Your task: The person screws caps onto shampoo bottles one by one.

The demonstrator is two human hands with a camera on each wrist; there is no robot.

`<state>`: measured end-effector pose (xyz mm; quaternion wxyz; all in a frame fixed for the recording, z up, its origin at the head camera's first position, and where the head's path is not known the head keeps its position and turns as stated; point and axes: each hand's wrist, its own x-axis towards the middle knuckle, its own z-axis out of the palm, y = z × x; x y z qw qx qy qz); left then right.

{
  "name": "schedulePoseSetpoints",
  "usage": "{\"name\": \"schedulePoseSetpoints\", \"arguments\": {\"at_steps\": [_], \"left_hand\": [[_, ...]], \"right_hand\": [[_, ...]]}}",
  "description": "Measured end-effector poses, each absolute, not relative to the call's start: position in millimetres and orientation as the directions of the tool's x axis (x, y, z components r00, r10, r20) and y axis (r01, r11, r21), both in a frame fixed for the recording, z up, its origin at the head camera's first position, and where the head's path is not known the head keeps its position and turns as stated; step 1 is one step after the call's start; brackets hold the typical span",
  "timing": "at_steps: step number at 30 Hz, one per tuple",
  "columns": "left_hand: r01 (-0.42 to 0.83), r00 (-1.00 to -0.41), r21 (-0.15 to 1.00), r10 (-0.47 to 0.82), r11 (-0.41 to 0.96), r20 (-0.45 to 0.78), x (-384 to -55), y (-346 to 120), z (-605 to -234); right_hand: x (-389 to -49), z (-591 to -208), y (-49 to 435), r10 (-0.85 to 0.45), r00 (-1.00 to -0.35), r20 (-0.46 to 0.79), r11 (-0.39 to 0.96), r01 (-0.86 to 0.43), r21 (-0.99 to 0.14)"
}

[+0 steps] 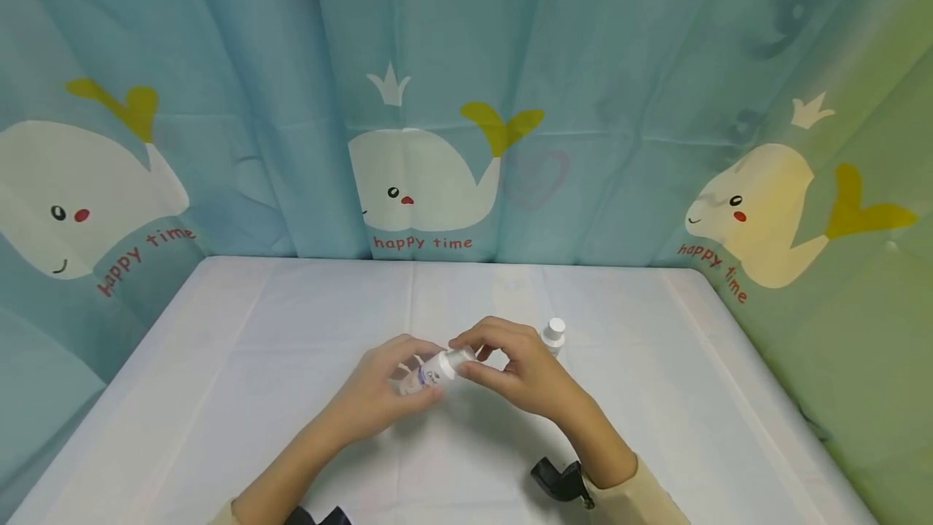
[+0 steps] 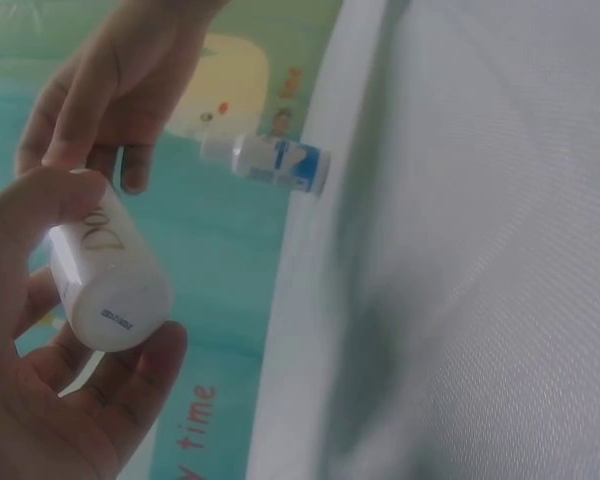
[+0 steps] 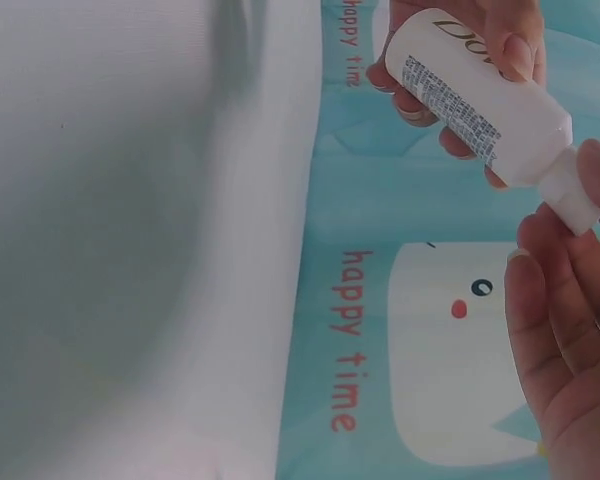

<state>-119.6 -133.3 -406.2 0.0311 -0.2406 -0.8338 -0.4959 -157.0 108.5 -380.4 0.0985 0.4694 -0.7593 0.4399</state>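
Above the table's middle, my left hand [image 1: 385, 386] grips a small white bottle [image 1: 424, 377] by its body, thumb on one side and fingers on the other. The bottle is tilted, its capped end toward the right. My right hand [image 1: 521, 367] pinches the white cap [image 3: 568, 196] between thumb and fingers; the cap is on the bottle neck. In the right wrist view, gold lettering and a block of small print show on the bottle. Its flat base faces the left wrist camera. Behind my right hand stands a second white bottle [image 1: 555, 335] with a blue label, upright and partly hidden.
A white cloth covers the table [image 1: 291, 322]. Around its back and sides hangs a blue-green curtain [image 1: 605, 185] printed with white whales. Black wrist camera mounts [image 1: 560, 480] sit at both wrists, low over the table.
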Motion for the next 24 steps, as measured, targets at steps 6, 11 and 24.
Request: {"name": "schedulePoseSetpoints", "arguments": {"at_steps": [6,11,24], "left_hand": [[0.425,-0.884,0.819,0.372,0.386,0.283,-120.1,-133.5,-406.4],[0.427,-0.884,0.817,0.367,0.388,0.288,-120.2,-134.4,-407.4],[0.426,-0.882,0.819,0.378,0.385,0.281,-120.6,-135.1,-409.1]], "right_hand": [[-156.8,-380.6,108.0,-0.629,-0.545,0.554,0.178,-0.795,-0.580],[-155.8,-381.3,107.5,-0.649,-0.512,0.562,0.159,-0.815,-0.558],[-158.2,-384.1,107.4,-0.634,-0.550,0.543,0.183,-0.789,-0.586]]}}
